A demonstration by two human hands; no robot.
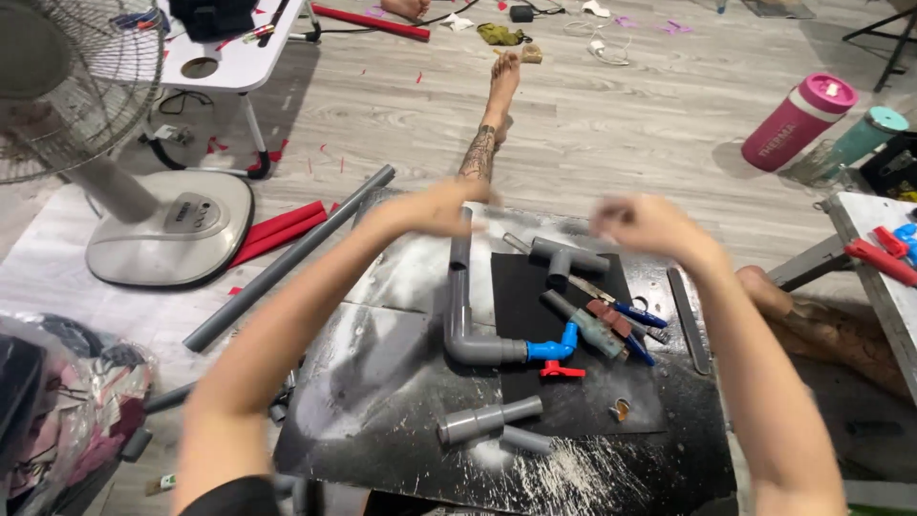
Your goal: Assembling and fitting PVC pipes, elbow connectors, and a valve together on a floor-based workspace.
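Pink labelled flask point(799, 121), far right

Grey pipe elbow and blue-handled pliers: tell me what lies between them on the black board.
In the head view, a blue fitting with a red valve handle sits between the grey pipe elbow and the blue-handled pliers.

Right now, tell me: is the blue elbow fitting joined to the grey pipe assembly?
Yes, the blue elbow fitting sits plugged into the end of the grey pipe assembly on the black board.

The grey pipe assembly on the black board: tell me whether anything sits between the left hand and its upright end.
Nothing visible does. The left hand is already at the top end of the grey pipe assembly, though motion blur hides whether it is gripping. The grey tee fitting lies off to the side, below the right hand.
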